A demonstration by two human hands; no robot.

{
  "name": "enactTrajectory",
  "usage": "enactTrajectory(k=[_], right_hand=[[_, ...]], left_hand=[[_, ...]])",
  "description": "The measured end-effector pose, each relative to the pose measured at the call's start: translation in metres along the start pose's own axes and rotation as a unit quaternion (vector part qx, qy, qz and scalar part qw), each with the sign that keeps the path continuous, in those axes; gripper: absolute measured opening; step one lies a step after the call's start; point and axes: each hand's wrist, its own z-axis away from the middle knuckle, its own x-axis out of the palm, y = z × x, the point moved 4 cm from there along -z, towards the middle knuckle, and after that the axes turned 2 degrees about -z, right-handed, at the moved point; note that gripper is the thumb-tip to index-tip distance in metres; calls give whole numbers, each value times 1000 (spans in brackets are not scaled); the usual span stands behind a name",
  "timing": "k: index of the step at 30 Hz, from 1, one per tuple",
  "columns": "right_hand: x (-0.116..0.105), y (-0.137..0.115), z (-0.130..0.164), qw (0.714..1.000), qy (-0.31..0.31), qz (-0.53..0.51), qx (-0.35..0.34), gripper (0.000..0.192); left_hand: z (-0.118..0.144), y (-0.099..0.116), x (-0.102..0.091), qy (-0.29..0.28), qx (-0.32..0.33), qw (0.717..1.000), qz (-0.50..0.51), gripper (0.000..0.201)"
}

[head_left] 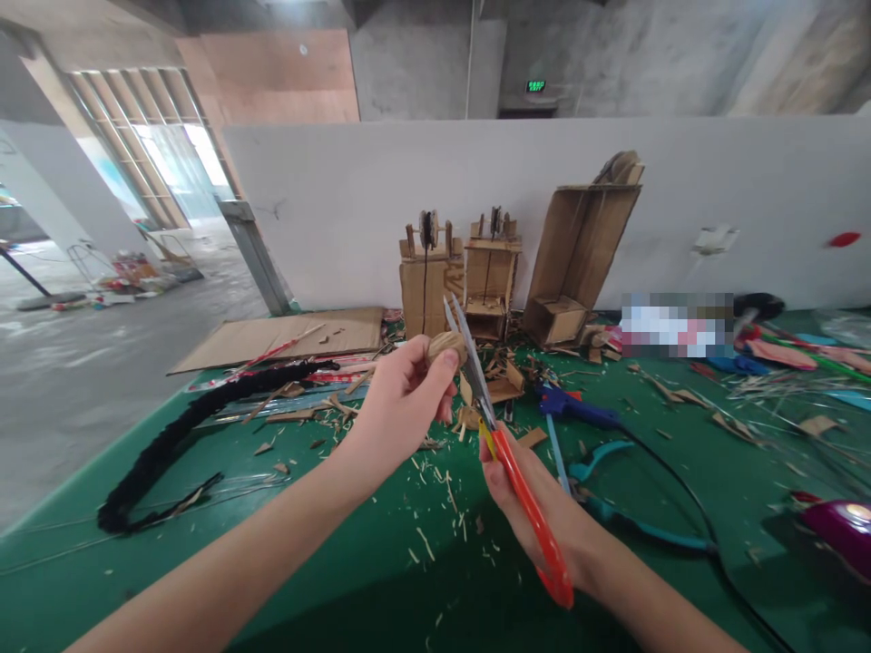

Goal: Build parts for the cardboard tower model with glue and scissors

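Note:
My left hand (412,385) pinches a small round piece of brown cardboard (446,345) between thumb and fingers, above the middle of the green table. In my right hand (521,485) is a pair of scissors (521,490) with red-orange handles. Their blades point up and away, slightly parted, right beside the cardboard piece; whether they touch its edge I cannot tell. Beyond my hands stand two cardboard structures, one on the left (425,290) and one on the right (491,281), each with a spool-like wheel and dark cord on top. Small scraps lie beneath my hands.
A taller cardboard box (578,254) leans back at right. A blue glue gun (585,408) and teal-handled pliers (646,526) lie right of my hand, with a black cable. Black fuzzy strip (163,435) and a cardboard sheet (292,336) lie left. A white partition (327,209) stands behind.

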Motion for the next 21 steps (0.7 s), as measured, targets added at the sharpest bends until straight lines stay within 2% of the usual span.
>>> enactTrajectory(k=[3,10,13,18,21], right_hand=[[4,4,1,999,20,-23,24,36],[7,2,-5,999,45,-7,-17,32],[5,-1,-6,999,36,6,-41,28],[3,-3,-4,999,-7,-20,-39,26],[-1,-5,-5,999,-4,-11,-47,27]], left_hand=[[1,0,1,-1,1,1000,4,26],[0,-8,5,19,-33,999,34,24],[0,-9,4,9,-29,999,38,27],[0,-5,3,-20,-12,1000,-20,28],[-1,-3,1,-23,-3,999,-29,27]])
